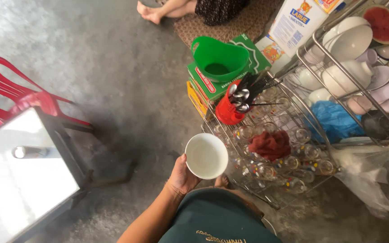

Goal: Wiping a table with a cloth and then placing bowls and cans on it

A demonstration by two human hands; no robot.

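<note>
Bare grey concrete floor (113,58), kind of scuffed and blotchy, and everything just sits right on it. On the near left there's a shiny metal-topped table (19,180) throwing back a lot of glare, with a red plastic chair (5,90) tucked behind it.

The person's left hand (181,175) is wrapped around the near-left edge of a small white bowl (206,156), thumb up over the rim, bowl open side up and looks empty. It's held over the floor, just left of the wire dish rack (311,54). Right hand isn't in the shot at all.

The rack fills the right side: drinking glasses (289,162) lying on the low shelf with a dark red cloth (270,145) dumped on top, and a red cutlery holder (227,110) of spoons and chopsticks at the corner. Higher up are stacked white bowls and plates (347,42), a crumpled blue plastic bag (334,119), and a cut watermelon (383,22) far right.

A green plastic basket (219,58) sits on stacked green cartons (212,83) just beyond the rack, a white carton (293,22) behind them. Clear plastic bag (370,175) near right. Somebody else's bare feet (151,12) rest at the far edge, by a woven mat (230,24).
</note>
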